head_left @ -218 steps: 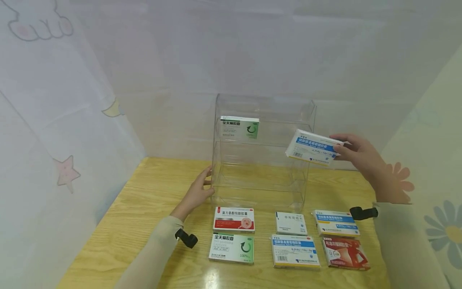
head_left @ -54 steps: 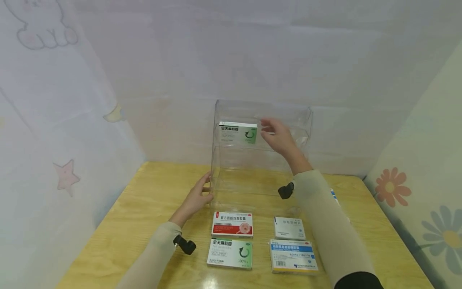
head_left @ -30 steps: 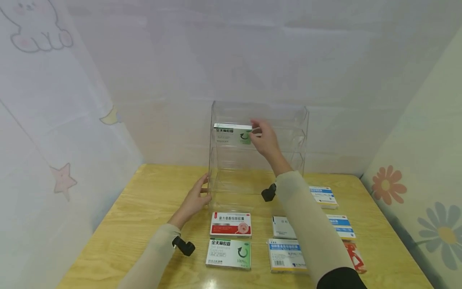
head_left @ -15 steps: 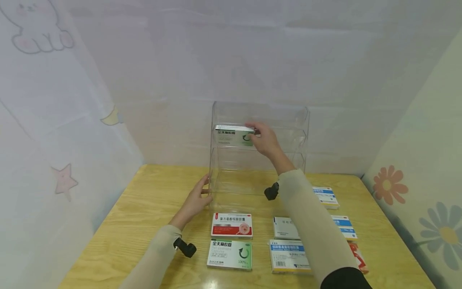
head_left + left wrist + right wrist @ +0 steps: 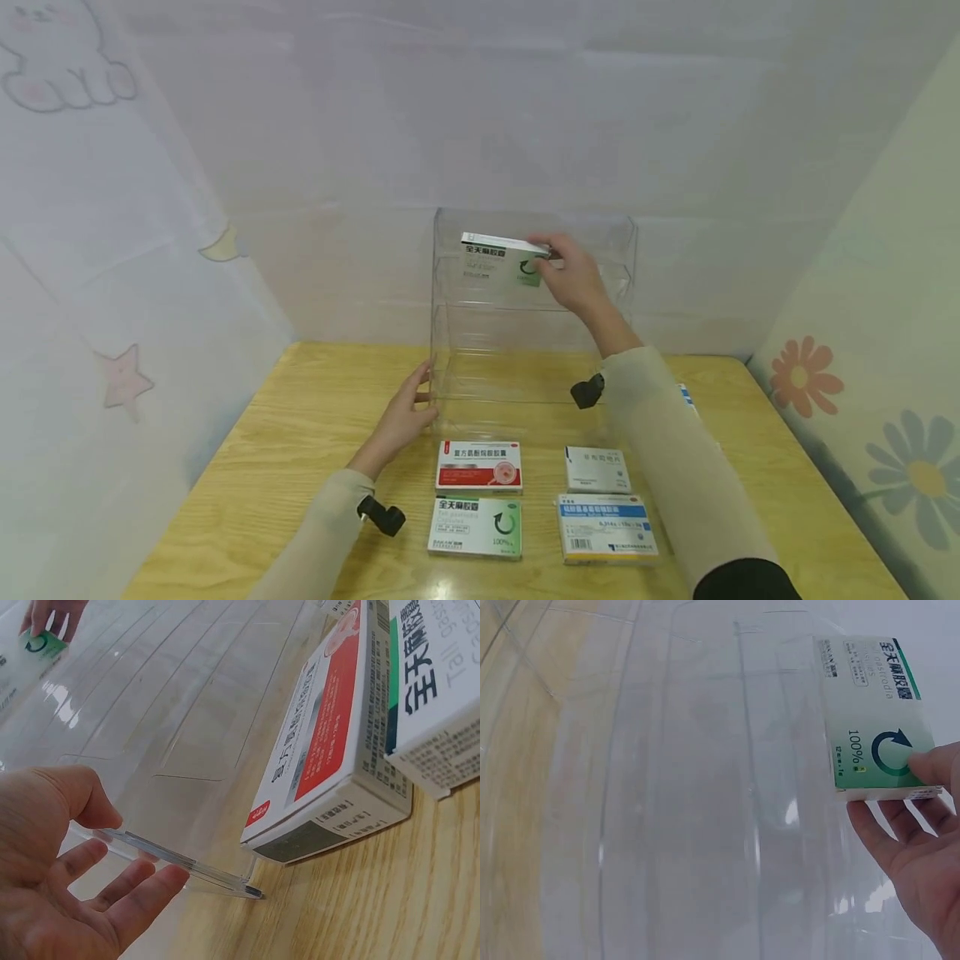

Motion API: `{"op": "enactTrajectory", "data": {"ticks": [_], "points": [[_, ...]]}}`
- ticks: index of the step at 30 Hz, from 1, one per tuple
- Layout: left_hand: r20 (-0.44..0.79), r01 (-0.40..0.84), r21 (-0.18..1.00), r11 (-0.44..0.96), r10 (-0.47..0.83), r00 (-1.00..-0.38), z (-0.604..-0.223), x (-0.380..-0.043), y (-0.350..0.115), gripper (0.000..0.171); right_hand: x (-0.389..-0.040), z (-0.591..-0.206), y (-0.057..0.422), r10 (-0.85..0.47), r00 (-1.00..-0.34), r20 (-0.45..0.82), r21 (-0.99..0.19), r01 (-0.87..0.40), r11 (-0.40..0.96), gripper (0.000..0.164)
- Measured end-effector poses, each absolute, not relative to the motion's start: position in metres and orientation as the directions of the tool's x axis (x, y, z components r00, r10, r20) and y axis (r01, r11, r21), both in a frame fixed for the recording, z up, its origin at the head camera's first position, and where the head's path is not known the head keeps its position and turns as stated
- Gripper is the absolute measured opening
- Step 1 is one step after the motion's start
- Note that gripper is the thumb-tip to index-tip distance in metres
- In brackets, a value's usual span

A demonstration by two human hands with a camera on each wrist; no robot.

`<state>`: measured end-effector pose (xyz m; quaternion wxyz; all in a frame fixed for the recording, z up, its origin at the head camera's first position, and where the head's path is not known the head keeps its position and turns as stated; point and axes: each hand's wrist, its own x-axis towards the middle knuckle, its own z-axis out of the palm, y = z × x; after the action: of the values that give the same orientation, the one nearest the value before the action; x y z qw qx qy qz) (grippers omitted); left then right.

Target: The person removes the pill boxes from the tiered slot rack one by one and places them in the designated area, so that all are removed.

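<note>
A clear tiered display rack (image 5: 517, 354) stands on the wooden table. Its left side panel is gripped by my left hand (image 5: 397, 421); the left wrist view shows the thumb (image 5: 101, 806) on one face and fingers on the other. My right hand (image 5: 581, 279) pinches the right end of a green-and-white medicine box (image 5: 495, 262) at the upper tiers. That box is slightly tilted, its left end higher. In the right wrist view the thumb (image 5: 934, 766) presses the printed front, with fingers behind.
In front of the rack lie a red-and-white medicine box (image 5: 480, 467), another green-and-white one (image 5: 475, 529), a small white one (image 5: 596, 471) and a blue-and-white one (image 5: 607, 529). The right sleeve (image 5: 675, 450) hides most of the boxes farther right. Cloth walls enclose the table (image 5: 300, 450).
The right hand put down a blue-and-white box at the rack's right, took hold of the green-and-white box and has raised it up and rightward. The left hand stayed on the rack.
</note>
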<state>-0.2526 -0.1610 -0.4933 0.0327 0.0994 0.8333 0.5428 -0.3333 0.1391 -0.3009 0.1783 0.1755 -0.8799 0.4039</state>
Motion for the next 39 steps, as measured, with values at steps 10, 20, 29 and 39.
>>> {"op": "enactTrajectory", "data": {"ticks": [10,20,29,39], "points": [[0.054,0.134,0.911,0.389,0.209,-0.976,-0.494,-0.253,-0.161,0.085,-0.305,-0.293,0.18,-0.172,-0.888,0.426,-0.71,-0.446,0.545,0.041],[0.046,0.122,0.918,0.378,0.203,-0.978,-0.493,-0.253,-0.166,0.085,-0.295,-0.311,0.225,-0.134,-0.925,0.357,-0.839,-0.38,0.389,0.043],[0.045,0.118,0.926,0.358,0.206,-0.978,-0.488,-0.249,-0.159,0.085,-0.268,-0.325,0.28,-0.143,-0.901,0.41,-0.842,-0.434,0.322,0.041],[0.048,0.122,0.917,0.379,0.198,-0.979,-0.493,-0.248,-0.161,0.085,-0.235,-0.338,0.333,-0.154,-0.932,0.328,-0.816,-0.362,0.45,0.042]]}}
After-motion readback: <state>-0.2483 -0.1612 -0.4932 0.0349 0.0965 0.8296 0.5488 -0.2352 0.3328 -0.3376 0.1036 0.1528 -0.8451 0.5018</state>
